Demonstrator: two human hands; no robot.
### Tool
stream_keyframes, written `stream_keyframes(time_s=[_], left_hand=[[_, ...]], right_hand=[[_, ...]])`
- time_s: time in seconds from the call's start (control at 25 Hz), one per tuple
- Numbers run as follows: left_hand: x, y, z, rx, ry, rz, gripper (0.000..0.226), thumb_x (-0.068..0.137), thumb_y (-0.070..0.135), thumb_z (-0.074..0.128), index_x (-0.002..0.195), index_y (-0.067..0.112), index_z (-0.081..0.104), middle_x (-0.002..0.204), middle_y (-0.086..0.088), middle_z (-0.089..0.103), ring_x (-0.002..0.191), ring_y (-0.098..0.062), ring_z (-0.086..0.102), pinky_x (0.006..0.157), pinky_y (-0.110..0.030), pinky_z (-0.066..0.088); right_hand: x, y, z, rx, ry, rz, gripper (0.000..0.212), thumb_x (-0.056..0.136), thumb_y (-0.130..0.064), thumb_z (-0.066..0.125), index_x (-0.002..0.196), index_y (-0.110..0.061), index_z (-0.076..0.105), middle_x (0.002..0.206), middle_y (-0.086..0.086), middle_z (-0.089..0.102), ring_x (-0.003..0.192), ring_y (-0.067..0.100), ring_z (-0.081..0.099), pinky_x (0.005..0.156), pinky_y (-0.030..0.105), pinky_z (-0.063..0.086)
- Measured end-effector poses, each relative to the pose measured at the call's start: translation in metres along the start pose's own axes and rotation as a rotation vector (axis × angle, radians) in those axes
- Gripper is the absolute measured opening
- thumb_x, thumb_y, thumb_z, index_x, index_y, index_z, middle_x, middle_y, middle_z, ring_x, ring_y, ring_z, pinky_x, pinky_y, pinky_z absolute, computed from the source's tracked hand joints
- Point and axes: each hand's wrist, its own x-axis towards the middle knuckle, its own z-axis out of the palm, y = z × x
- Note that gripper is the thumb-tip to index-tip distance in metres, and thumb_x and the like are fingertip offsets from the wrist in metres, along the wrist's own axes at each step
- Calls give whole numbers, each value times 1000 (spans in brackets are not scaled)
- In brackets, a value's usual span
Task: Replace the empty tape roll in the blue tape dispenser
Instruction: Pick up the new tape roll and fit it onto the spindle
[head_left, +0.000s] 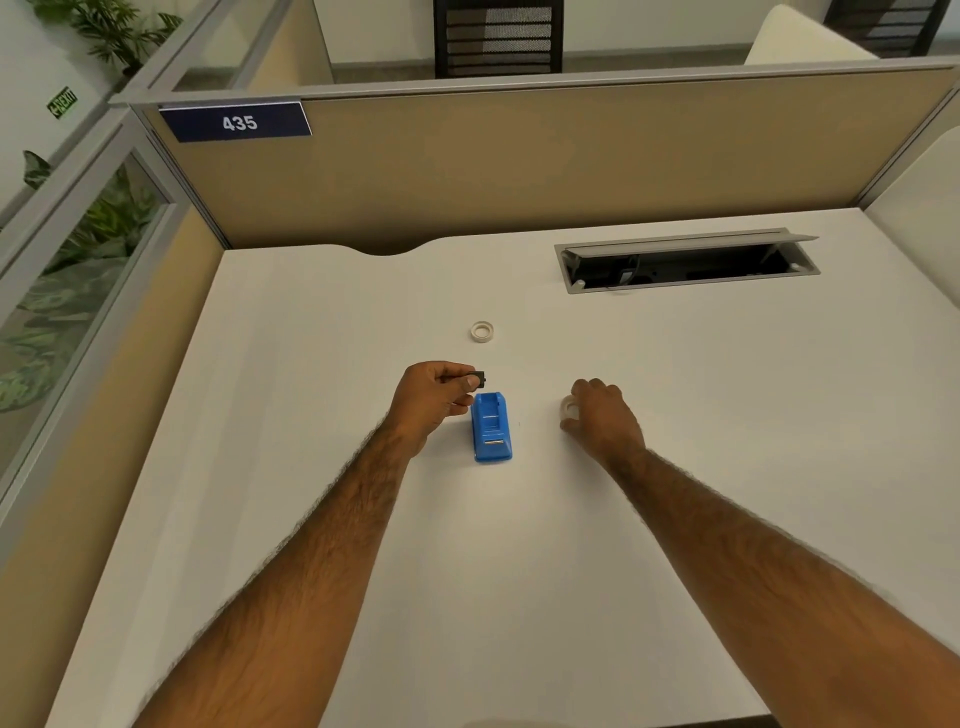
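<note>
The blue tape dispenser stands on the white desk between my hands, and its roll bay holds no roll. My left hand hovers just left of and above it, pinching a small black spindle between thumb and fingers. My right hand rests on the desk to the dispenser's right, fingers curled around a whitish tape roll that is mostly hidden. A second whitish ring-shaped roll lies flat farther back, apart from both hands.
An open cable tray with a raised lid is cut into the desk at the back right. Beige cubicle partitions close off the back and left sides. A curved notch marks the desk's rear edge.
</note>
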Motion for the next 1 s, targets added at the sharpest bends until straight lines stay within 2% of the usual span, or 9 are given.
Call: stream_keyframes(time_s=[0.2, 0.32, 0.4, 0.48, 0.56, 0.64, 0.76, 0.88, 1.0], left_hand=[[0, 0, 2, -35, 1, 3, 20, 89, 10, 71, 109, 8, 72, 97, -7, 77, 85, -19, 74, 73, -27, 61], [0, 1, 3, -71, 0, -2, 21, 88, 7, 72, 109, 5, 72, 95, -8, 77, 86, -21, 75, 71, -25, 61], [0, 3, 5, -84, -5, -3, 21, 87, 7, 72, 108, 5, 72, 93, -7, 77, 85, -21, 76, 68, -23, 60], [0, 5, 6, -81, -1, -4, 21, 87, 7, 72, 108, 6, 72, 93, -6, 77, 83, -19, 76, 67, -22, 59], [0, 8, 8, -78, 1, -1, 20, 87, 7, 72, 108, 7, 72, 94, -7, 77, 84, -20, 76, 67, -23, 60], [-1, 11, 9, -75, 2, 8, 19, 87, 7, 72, 107, 8, 73, 95, -7, 77, 84, -20, 76, 68, -23, 60], [-3, 13, 8, -62, 5, 26, 19, 88, 8, 72, 106, 10, 73, 94, -6, 78, 82, -18, 76, 65, -21, 59], [-6, 16, 7, -66, -2, 43, 21, 88, 9, 72, 109, 9, 73, 96, -7, 78, 83, -19, 76, 70, -25, 60], [-9, 18, 7, -44, 2, 52, 20, 87, 11, 74, 107, 11, 73, 96, -5, 77, 82, -17, 76, 70, -23, 60]], right_hand=[[-3, -9, -1, 279, 44, 66, 48, 86, -22, 64, 133, -18, 54, 122, 9, 58, 111, 27, 57, 90, 32, 46], [1, -26, -13, 543, 121, 65, 44, 85, -15, 67, 129, -20, 61, 123, 8, 61, 110, 23, 59, 92, 23, 43], [1, -42, -23, 686, 130, 41, 43, 85, -9, 68, 126, -19, 63, 126, 4, 62, 111, 22, 59, 96, 30, 49], [-2, -57, -31, 860, 86, 10, 43, 84, -3, 67, 124, -18, 63, 126, 2, 62, 109, 23, 62, 88, 32, 56], [-7, -70, -37, 998, 30, -21, 45, 83, 2, 65, 122, -19, 62, 123, 2, 62, 105, 24, 65, 73, 21, 58], [-12, -80, -42, 1057, -4, -53, 44, 83, 2, 65, 121, -20, 61, 122, 2, 62, 105, 23, 64, 75, 22, 58], [-16, -91, -44, 1100, -27, -90, 37, 87, -3, 65, 120, -18, 59, 124, 3, 61, 106, 24, 64, 88, 36, 58], [-18, -98, -43, 1138, -41, -109, 29, 93, -11, 62, 121, -14, 56, 123, 7, 61, 105, 26, 65, 89, 39, 58], [-22, -102, -42, 1141, -61, -103, 34, 92, -17, 65, 125, -13, 54, 124, 7, 61, 108, 25, 65, 90, 38, 58]])
